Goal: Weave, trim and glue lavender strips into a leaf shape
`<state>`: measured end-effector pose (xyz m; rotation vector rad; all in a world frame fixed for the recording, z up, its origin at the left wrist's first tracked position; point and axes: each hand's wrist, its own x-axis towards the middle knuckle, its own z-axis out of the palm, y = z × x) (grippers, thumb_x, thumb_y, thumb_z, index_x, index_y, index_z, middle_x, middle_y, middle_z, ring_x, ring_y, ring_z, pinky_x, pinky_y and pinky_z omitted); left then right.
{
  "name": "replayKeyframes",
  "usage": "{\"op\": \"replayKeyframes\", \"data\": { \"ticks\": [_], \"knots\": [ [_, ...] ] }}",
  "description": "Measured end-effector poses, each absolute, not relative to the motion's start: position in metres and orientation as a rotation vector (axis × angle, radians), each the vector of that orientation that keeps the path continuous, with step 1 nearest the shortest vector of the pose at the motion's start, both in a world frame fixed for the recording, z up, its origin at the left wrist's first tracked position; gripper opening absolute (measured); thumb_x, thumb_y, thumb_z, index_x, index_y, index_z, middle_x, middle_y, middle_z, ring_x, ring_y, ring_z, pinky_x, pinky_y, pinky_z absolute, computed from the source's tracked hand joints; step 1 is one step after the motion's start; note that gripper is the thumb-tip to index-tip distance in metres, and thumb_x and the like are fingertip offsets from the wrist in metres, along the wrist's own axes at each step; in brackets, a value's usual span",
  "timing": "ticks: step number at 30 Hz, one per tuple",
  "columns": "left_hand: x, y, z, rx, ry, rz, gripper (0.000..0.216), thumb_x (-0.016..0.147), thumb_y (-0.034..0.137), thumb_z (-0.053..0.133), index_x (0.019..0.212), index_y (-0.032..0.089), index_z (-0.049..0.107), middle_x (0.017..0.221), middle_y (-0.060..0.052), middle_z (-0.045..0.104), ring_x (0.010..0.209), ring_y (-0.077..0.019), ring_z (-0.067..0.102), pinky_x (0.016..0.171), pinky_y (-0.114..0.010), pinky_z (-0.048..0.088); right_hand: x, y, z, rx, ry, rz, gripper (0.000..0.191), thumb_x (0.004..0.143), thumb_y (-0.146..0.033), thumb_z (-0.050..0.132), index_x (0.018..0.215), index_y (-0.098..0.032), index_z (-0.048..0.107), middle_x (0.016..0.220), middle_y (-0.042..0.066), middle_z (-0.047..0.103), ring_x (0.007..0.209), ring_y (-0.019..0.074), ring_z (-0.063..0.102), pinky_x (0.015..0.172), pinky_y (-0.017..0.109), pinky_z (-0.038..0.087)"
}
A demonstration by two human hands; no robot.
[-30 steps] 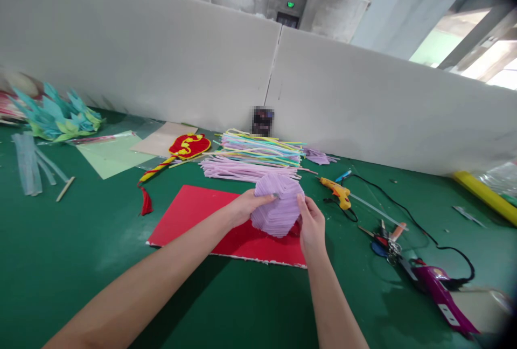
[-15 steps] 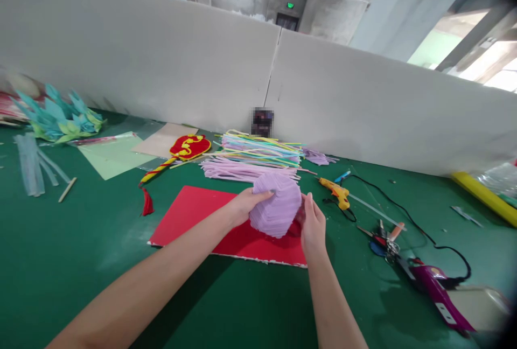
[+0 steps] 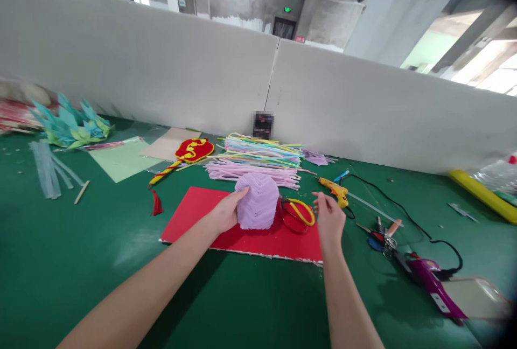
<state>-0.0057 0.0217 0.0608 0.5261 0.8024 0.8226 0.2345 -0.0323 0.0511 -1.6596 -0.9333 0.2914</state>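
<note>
My left hand [image 3: 230, 210] grips the left edge of a lilac pipe-cleaner panel [image 3: 258, 202], thumb on its front. The panel is rounded, with rows meeting in a V pattern, and is held up over a red board [image 3: 194, 214]. Right of the panel, yellow-handled scissors [image 3: 302, 212] lie on the board, their blades partly hidden behind it. My right hand [image 3: 330, 218] hovers apart from the panel, over the board's right edge near the yellow glue gun [image 3: 334, 190]. Its fingers are curled with the tips drawn together; anything between them is too small to make out.
Pipe cleaners [image 3: 258, 158] lie in a pile behind the board. A red and yellow fan [image 3: 194, 149] with a tassel is at left. On the right are keys [image 3: 388, 244], a purple-handled tool [image 3: 434, 287] and a cable [image 3: 407, 214]. A white partition [image 3: 141, 63] borders the table.
My right hand has left the panel's edge and moved right. The panel has shifted left in my left hand and turned to face me more squarely, uncovering the scissors.
</note>
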Motion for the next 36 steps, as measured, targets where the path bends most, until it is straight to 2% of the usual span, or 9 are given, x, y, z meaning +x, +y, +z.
{"op": "replayKeyframes", "data": {
  "ticks": [5,8,11,16,21,26,30,33,36],
  "knots": [
    [-0.014,0.022,0.054,0.466,0.808,0.76,0.031,0.073,0.034,0.067,0.098,0.015,0.065,0.109,-0.01,0.068,0.107,-0.0251,0.06,0.09,-0.035,0.049,0.305,-0.034,0.055,-2.063,-1.118,-0.216,0.034,0.078,-0.044,0.047,0.089,-0.017,0.064,0.088,0.012,0.061,0.077,0.0221,0.054,0.074,0.035,0.042],
    [-0.016,0.019,0.057,0.559,0.829,0.765,0.03,0.068,0.026,0.072,0.095,0.014,0.066,0.102,-0.01,0.07,0.099,-0.0255,0.063,0.086,-0.035,0.051,0.337,-0.031,0.047,-2.387,-1.078,-0.148,0.034,0.077,-0.042,0.047,0.092,-0.016,0.063,0.098,0.016,0.059,0.095,0.0299,0.052,0.081,0.04,0.04],
    [-0.018,0.016,0.059,0.614,0.846,0.8,0.032,0.065,0.026,0.074,0.094,0.014,0.066,0.095,-0.01,0.071,0.094,-0.0255,0.065,0.084,-0.035,0.051,0.358,-0.017,0.038,-2.469,-1.017,-0.069,0.042,0.076,-0.047,0.047,0.094,-0.012,0.063,0.101,0.022,0.058,0.097,0.0346,0.053,0.08,0.044,0.04],
    [-0.03,0.015,0.048,0.794,0.937,0.856,0.041,0.059,0.031,0.078,0.093,0.013,0.065,0.097,-0.012,0.071,0.096,-0.0282,0.064,0.087,-0.039,0.047,0.382,0.02,0.027,-2.496,-0.995,0.182,0.044,0.065,-0.059,0.057,0.065,-0.016,0.064,0.066,0.015,0.06,0.074,0.0331,0.058,0.066,0.043,0.041],
    [-0.045,0.021,0.037,1.147,1.137,0.97,0.051,0.055,0.024,0.078,0.104,0.017,0.062,0.114,-0.01,0.065,0.111,-0.0301,0.055,0.096,-0.039,0.04,0.395,0.034,0.017,-2.403,-0.987,0.271,0.03,0.064,-0.05,0.059,0.056,-0.022,0.059,0.05,0.006,0.054,0.059,0.0254,0.054,0.059,0.038,0.039],
    [-0.045,0.025,0.039,1.375,1.167,1.025,0.06,0.06,0.019,0.073,0.118,0.02,0.055,0.128,-0.008,0.055,0.12,-0.0262,0.047,0.103,-0.036,0.032,0.388,0.017,0.02,-2.267,-0.947,0.15,0.04,0.072,-0.053,0.048,0.08,-0.016,0.062,0.059,0.008,0.058,0.062,0.0251,0.055,0.059,0.037,0.038],
    [-0.043,0.024,0.043,1.461,1.209,1.001,0.07,0.06,0.019,0.072,0.126,0.022,0.049,0.13,-0.008,0.052,0.126,-0.0265,0.042,0.106,-0.035,0.028,0.376,0.004,0.034,-2.163,-0.951,0.085,0.053,0.078,-0.055,0.04,0.104,-0.01,0.053,0.071,0.011,0.062,0.063,0.0229,0.056,0.062,0.035,0.04],
    [-0.044,0.022,0.044,1.551,1.28,0.971,0.076,0.061,0.023,0.073,0.131,0.023,0.044,0.128,-0.009,0.054,0.124,-0.0292,0.043,0.105,-0.038,0.029,0.359,-0.005,0.048,-2.071,-0.988,0.089,0.056,0.08,-0.056,0.038,0.11,-0.01,0.047,0.078,0.011,0.063,0.059,0.0193,0.056,0.06,0.033,0.041],
    [-0.046,0.019,0.044,1.757,1.357,1.047,0.079,0.064,0.022,0.072,0.135,0.023,0.037,0.136,-0.01,0.045,0.129,-0.0285,0.036,0.106,-0.04,0.028,0.328,-0.018,0.065,-1.978,-1.026,0.119,0.06,0.079,-0.063,0.038,0.109,-0.012,0.047,0.074,0.01,0.061,0.054,0.0182,0.052,0.055,0.033,0.04]
  ]
}}
